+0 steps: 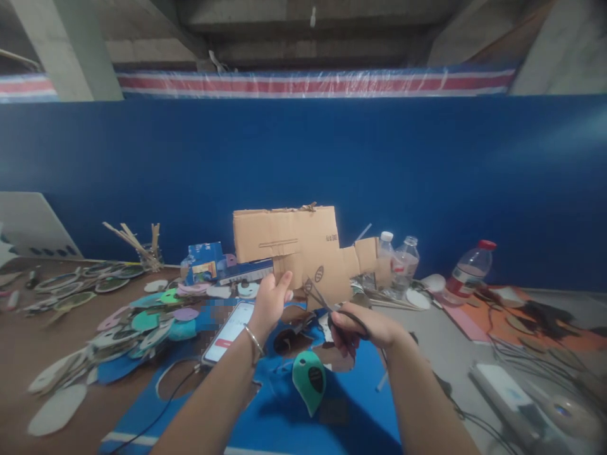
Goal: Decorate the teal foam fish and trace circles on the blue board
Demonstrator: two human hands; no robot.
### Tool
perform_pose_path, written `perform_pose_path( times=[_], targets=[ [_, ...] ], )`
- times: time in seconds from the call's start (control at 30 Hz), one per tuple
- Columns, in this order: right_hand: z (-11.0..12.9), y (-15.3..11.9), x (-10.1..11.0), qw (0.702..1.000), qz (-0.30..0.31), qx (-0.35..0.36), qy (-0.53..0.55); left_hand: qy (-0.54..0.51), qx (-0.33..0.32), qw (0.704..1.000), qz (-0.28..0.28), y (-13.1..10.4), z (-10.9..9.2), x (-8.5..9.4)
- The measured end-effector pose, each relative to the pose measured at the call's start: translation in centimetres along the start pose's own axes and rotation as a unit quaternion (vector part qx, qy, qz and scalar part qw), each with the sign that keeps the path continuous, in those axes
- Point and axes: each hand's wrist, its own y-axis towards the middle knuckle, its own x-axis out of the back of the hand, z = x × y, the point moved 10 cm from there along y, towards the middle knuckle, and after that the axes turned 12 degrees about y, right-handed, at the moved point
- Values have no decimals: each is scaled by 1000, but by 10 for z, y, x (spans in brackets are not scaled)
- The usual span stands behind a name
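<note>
My left hand (272,304) grips the lower edge of a piece of brown cardboard (313,240), thumb on the near face. The cardboard is held up above the table, with an irregular cut outline and two small leaf shapes drawn on it. In my right hand (355,325) is a pair of black-handled scissors (327,304), fingers wrapped round the handles. Its blades reach the lower part of the cardboard, by the drawn leaves. Below, a teal drop-shaped piece (308,379) with a dark oval lies over blue sheet material (351,420).
A phone (230,335) with a cable lies left of centre. Several coloured cut-outs (147,322) are heaped at the left, near a cup of wooden sticks (150,253). Plastic bottles (469,272) stand at the right, with an orange sheet (535,316) and cables. A blue wall (303,151) rises behind.
</note>
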Motion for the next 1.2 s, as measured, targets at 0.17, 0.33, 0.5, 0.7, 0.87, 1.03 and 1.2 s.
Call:
perform_pose_path(
  times=[0.17, 0.33, 0.5, 0.7, 0.87, 1.03, 1.2],
  targets=[
    [-10, 3, 3, 1000, 4, -12, 28, 15, -2, 1000, -3, 1, 4, -2],
    [-21, -1, 2, 995, 66, -19, 67, 57, -23, 998, 19, 3, -2, -1],
    [-26, 2, 1, 994, 71, -35, 73, 73, -35, 997, 7, 1, -14, 4],
    [-22, 15, -4, 995, 27, -15, 97, 51, -39, 998, -20, -6, -25, 7],
    [-22, 22, -7, 993, 1, 4, 120, 33, -42, 998, -12, -9, -27, 6],
    [-19, 22, -16, 981, 71, 41, 176, 33, -49, 998, -8, -4, -22, 6],
    [-17, 23, -15, 977, 69, 50, 197, 36, -50, 998, -15, -4, -21, 7]
  ],
)
